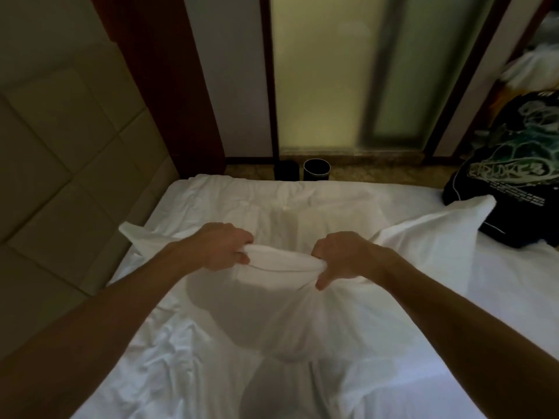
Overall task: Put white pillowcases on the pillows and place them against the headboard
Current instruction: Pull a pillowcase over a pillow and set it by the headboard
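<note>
Pillowcase (281, 303), white, lies across the middle of the bed (499, 297); the bed's white sheet is crumpled on the near side. Padded beige headboard (60, 146) runs along the left. Frosted glass panel (320, 86) stands past the far edge. Pillowcase corners stick out left and right: left one is near the headboard, contact unclear; right one looks stuffed, can't tell how far a pillow fills it. Dark printed garment (508, 182) sits on the bed far right, just beside that right corner. Left hand (223, 246) and right hand (344, 255) are apart, each fisted on the bunched top edge, a short fold stretched between them; right thumb points down. Dark round bin (316, 169) sits on the floor beyond the bed.
</note>
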A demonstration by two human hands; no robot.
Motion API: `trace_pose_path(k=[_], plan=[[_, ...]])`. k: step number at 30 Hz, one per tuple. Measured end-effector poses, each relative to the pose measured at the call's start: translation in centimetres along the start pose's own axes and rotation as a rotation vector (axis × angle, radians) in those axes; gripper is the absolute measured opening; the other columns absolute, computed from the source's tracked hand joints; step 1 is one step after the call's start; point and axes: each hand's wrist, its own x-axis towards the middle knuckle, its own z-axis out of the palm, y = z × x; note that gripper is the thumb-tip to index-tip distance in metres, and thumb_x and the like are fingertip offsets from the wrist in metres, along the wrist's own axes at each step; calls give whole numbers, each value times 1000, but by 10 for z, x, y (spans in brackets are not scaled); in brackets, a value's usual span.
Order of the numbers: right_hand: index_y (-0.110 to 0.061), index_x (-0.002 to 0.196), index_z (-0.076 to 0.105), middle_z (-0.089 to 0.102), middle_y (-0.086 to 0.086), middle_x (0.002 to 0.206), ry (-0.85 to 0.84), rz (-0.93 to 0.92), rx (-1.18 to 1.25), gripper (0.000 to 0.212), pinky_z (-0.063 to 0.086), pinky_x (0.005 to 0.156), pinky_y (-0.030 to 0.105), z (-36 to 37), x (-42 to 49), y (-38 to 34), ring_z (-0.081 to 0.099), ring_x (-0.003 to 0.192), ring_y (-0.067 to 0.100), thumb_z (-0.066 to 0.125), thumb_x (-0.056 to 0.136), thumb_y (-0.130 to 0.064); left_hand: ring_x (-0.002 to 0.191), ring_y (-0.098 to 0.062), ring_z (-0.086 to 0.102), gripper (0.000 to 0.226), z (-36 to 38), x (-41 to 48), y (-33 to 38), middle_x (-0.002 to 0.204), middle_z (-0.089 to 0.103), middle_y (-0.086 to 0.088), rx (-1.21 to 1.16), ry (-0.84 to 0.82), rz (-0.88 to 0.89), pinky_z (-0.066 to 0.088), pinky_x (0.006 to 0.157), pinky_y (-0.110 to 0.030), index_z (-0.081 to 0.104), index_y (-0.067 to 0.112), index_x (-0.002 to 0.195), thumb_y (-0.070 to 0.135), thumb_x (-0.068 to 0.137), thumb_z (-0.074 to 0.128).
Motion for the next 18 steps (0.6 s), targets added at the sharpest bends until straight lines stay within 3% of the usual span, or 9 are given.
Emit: trace_pose_path(k=[4,8,11,14,18], plan=[[-33,119,59,62,-11,111,13,-28,21,60,37,81,27,10,39,-63,56,100,13,74,70,-62,85,-11,57,20,30,-48,-67,92,61,12,-56,78,-59,33,62,-27,57,30,102,48,92,59],[-32,120,59,63,-7,114,-42,16,34,62,44,88,33,43,72,-109,59,104,17,71,70,-66,98,-17,58,26,83,-72,-101,106,62,5,-163,150,-135,38,76,-31,57,25,108,44,90,61],[-28,118,59,65,-3,113,-94,45,-16,52,44,86,34,89,81,-134,60,104,19,67,78,-61,104,-22,57,30,138,-81,-99,110,61,0,-125,172,-169,38,82,-34,54,22,109,41,87,63],[-22,116,59,63,0,112,1,97,24,41,44,85,35,120,79,-149,60,104,22,65,86,-49,91,-24,61,28,178,-92,-92,95,64,-1,-48,238,-205,42,76,-35,58,21,98,36,80,74],[-16,116,57,62,4,111,218,122,-26,41,44,92,39,136,75,-166,60,101,25,70,85,-40,73,-24,60,35,195,-104,-93,76,60,1,-12,364,-216,46,67,-36,59,20,81,33,63,86]])
